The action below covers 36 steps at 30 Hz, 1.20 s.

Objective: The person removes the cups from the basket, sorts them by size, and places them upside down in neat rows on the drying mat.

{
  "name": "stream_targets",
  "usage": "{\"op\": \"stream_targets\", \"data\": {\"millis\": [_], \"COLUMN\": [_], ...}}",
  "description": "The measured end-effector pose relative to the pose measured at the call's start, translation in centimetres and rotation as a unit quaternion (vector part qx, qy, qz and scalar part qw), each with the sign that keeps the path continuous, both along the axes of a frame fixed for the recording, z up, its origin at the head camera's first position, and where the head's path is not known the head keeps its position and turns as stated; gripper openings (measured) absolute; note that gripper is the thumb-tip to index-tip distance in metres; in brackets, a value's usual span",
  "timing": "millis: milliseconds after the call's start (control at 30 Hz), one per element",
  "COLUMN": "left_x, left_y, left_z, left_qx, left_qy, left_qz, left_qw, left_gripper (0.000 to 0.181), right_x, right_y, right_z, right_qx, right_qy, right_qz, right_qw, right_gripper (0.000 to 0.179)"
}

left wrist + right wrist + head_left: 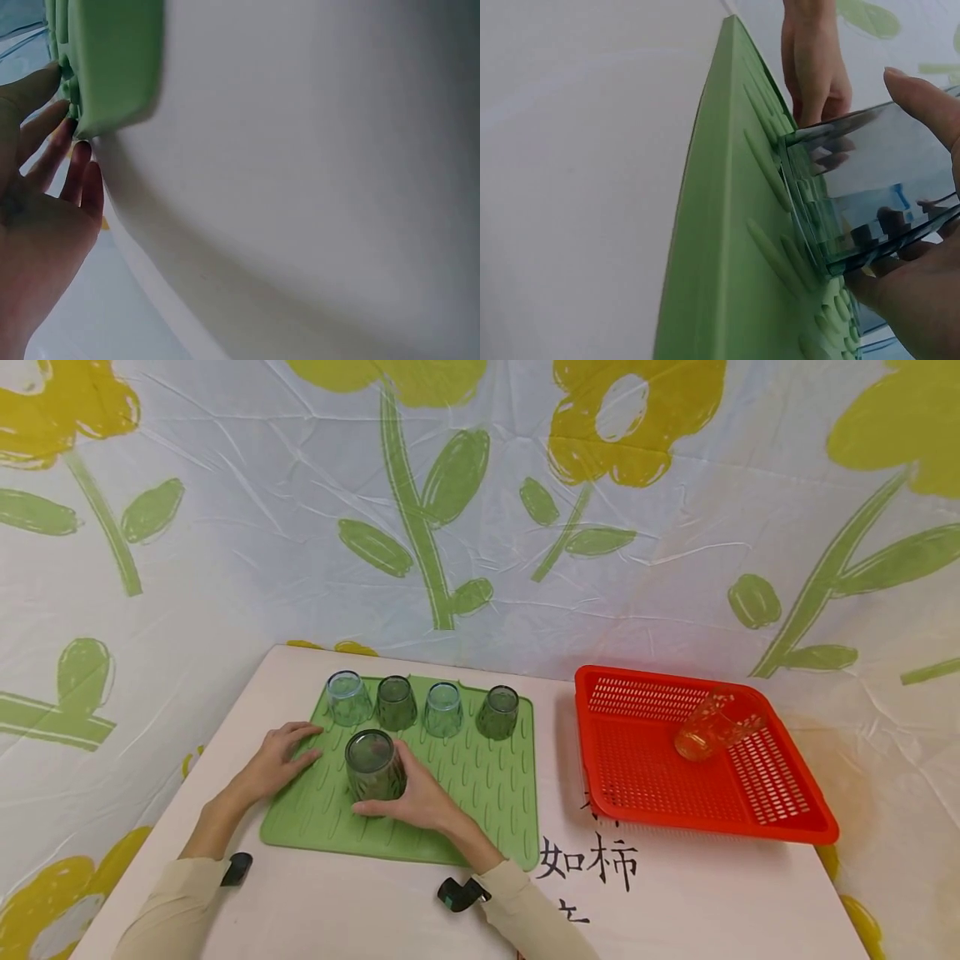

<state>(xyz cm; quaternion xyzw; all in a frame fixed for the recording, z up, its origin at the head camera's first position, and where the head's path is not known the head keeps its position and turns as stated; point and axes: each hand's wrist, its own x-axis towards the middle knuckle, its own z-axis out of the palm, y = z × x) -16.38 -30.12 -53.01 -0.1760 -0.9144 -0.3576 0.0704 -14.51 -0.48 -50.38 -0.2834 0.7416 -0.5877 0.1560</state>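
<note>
My right hand (423,793) grips a greenish-grey drinking glass (372,768), thumb on the near side and fingers round the far side. The glass stands mouth down on the green drying mat (457,777); in the right wrist view the rim of this glass (870,180) meets the mat's ridges. At the mat's left edge rests my left hand (276,764), its fingers loosely spread and holding nothing. In the left wrist view, fingertips (79,154) lie right at the mat's edge. Behind the held glass, a blue-tinted glass (347,700) and a dark glass (396,703) stand close together.
Further right in the back row are a light-blue glass (443,710) and another dark glass (498,713). A red plastic basket (705,825) stands right of the mat, with a clear glass (701,735) lying tilted inside. A flowered cloth (300,568) hangs behind the table.
</note>
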Motion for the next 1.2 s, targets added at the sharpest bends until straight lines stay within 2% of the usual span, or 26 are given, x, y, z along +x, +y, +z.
{"op": "stream_targets", "data": {"millis": [300,567,800,967,1200], "left_x": [0.0,0.1,0.3,0.4,0.4], "left_y": [0.1,0.2,0.0,0.0,0.1], "left_z": [0.3,0.3,0.1,0.1,0.3], "left_qx": [-0.007,-0.003,-0.002,-0.002,0.001], "left_qy": [-0.021,-0.026,-0.012,-0.024,-0.044], "left_qz": [-0.004,0.003,-0.003,-0.004,-0.001], "left_qw": [0.9997,0.9997,0.9999,0.9997,0.999], "left_gripper": [0.04,0.041,0.041,0.042,0.043], "right_x": [-0.2,-0.2,-0.8,-0.9,-1.1], "right_y": [0.5,1.9,3.6,5.0,7.1], "right_z": [0.3,1.7,2.9,3.8,5.0], "right_qx": [0.012,0.053,0.056,0.066,0.088], "right_qy": [-0.006,-0.011,0.024,0.05,0.076], "right_qz": [0.012,0.002,0.025,0.032,0.017], "right_qw": [0.9998,0.9985,0.9978,0.996,0.9931], "right_gripper": [0.087,0.086,0.084,0.086,0.082]}}
